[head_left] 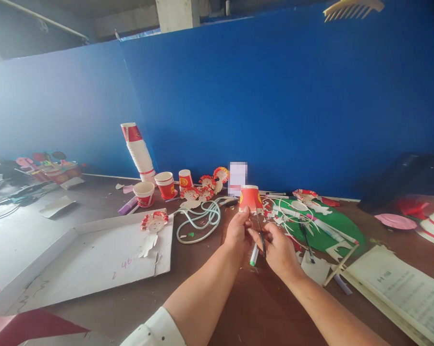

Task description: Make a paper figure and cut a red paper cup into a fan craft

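A red paper cup (250, 197) with yellow print is held upside down, its cut rim towards me, in my left hand (237, 229). My right hand (279, 246) is closed on a pair of scissors (263, 240) with dark handles, and the blades meet the cup's lower edge. Just below the hands lies a white marker with a green end (254, 254). Scraps of cut paper (277, 218) lie to the right of the cup. My fingers partly hide the cup's lower side.
At left stand a shallow white box (94, 269) with a cut paper figure (154, 223) inside, loose cups (164, 185) and a tall cup stack (137, 151). A pale cable (198, 216) coils near centre. At right are a green disc (341, 223) and an open book (400, 288). A blue partition (274, 105) rises behind.
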Demonstrator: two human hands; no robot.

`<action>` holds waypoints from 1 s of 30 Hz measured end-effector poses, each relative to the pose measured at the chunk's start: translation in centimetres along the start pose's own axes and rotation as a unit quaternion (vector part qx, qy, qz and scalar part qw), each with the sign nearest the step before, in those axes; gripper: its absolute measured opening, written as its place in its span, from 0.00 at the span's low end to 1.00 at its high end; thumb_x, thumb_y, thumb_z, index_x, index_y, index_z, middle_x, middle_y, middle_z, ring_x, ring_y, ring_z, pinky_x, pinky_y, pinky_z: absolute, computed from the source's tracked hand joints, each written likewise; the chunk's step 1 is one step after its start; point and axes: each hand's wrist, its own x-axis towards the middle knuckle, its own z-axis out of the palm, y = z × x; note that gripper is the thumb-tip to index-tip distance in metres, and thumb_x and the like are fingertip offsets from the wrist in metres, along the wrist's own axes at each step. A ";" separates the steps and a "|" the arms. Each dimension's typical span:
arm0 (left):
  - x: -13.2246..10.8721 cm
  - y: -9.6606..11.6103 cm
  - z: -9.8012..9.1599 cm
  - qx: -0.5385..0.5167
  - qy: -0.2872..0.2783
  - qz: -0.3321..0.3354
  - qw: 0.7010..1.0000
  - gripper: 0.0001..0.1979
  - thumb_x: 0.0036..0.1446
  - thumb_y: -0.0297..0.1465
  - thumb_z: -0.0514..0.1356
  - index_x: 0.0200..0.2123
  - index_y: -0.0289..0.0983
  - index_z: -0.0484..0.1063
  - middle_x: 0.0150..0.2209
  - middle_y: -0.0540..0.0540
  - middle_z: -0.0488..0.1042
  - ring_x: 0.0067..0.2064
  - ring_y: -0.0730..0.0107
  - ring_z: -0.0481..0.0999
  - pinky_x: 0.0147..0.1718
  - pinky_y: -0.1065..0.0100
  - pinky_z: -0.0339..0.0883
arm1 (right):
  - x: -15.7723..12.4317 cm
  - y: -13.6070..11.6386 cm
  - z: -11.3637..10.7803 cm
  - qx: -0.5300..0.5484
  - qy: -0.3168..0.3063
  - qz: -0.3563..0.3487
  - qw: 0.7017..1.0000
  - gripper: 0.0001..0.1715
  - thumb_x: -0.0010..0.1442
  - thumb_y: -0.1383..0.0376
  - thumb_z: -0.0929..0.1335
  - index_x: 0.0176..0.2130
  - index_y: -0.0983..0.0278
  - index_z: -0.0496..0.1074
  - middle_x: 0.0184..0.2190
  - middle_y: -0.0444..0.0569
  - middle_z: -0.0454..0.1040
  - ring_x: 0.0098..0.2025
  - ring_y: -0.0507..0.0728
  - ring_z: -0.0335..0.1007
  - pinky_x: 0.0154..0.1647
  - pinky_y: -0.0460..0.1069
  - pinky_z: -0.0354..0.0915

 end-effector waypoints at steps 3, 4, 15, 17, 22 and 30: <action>-0.2 0.0 0.1 -0.003 0.008 -0.009 1.000 0.18 0.45 0.34 0.69 0.25 0.36 0.61 0.17 0.57 0.56 0.16 0.84 0.55 0.16 0.78 0.51 | 0.0 -0.1 0.1 0.008 -0.003 0.000 1.000 0.17 0.56 0.50 0.68 0.30 0.58 0.63 0.18 0.39 0.70 0.21 0.52 0.63 0.23 0.46 0.56; -0.3 0.0 0.2 -0.003 0.008 -0.012 1.000 0.18 0.45 0.34 0.69 0.25 0.36 0.61 0.17 0.57 0.56 0.16 0.83 0.56 0.16 0.78 0.52 | 0.0 -0.1 0.1 0.009 -0.004 0.002 1.000 0.17 0.56 0.50 0.68 0.30 0.58 0.63 0.18 0.39 0.70 0.21 0.52 0.63 0.23 0.46 0.56; -0.9 -1.4 0.5 0.050 -0.082 0.002 0.995 0.19 0.43 0.42 0.69 0.29 0.35 0.69 0.23 0.48 0.72 0.22 0.71 0.71 0.25 0.69 0.64 | 0.6 0.3 -0.2 0.015 0.030 -0.003 0.999 0.20 0.56 0.45 0.66 0.30 0.58 0.64 0.19 0.42 0.72 0.21 0.55 0.67 0.24 0.48 0.60; -0.8 -1.5 0.3 0.053 -0.090 0.001 0.995 0.19 0.43 0.43 0.69 0.30 0.35 0.68 0.23 0.49 0.72 0.21 0.71 0.70 0.25 0.68 0.64 | 0.5 0.2 -0.2 0.015 0.033 -0.009 0.999 0.21 0.55 0.44 0.66 0.30 0.58 0.64 0.19 0.42 0.72 0.21 0.55 0.67 0.24 0.48 0.60; -0.6 -1.6 0.1 0.059 -0.083 -0.002 0.995 0.20 0.43 0.44 0.68 0.29 0.36 0.66 0.19 0.51 0.68 0.18 0.73 0.68 0.21 0.70 0.61 | 0.4 0.1 0.1 0.024 0.037 -0.016 0.999 0.21 0.56 0.44 0.66 0.29 0.59 0.63 0.19 0.42 0.72 0.20 0.54 0.66 0.24 0.47 0.60; -0.7 -1.6 0.3 0.054 -0.072 -0.009 0.996 0.20 0.42 0.42 0.70 0.29 0.37 0.64 0.20 0.52 0.67 0.19 0.76 0.66 0.17 0.73 0.53 | 0.5 -0.5 0.0 0.053 0.036 0.005 0.998 0.22 0.54 0.44 0.67 0.32 0.60 0.66 0.23 0.45 0.76 0.24 0.56 0.70 0.27 0.48 0.62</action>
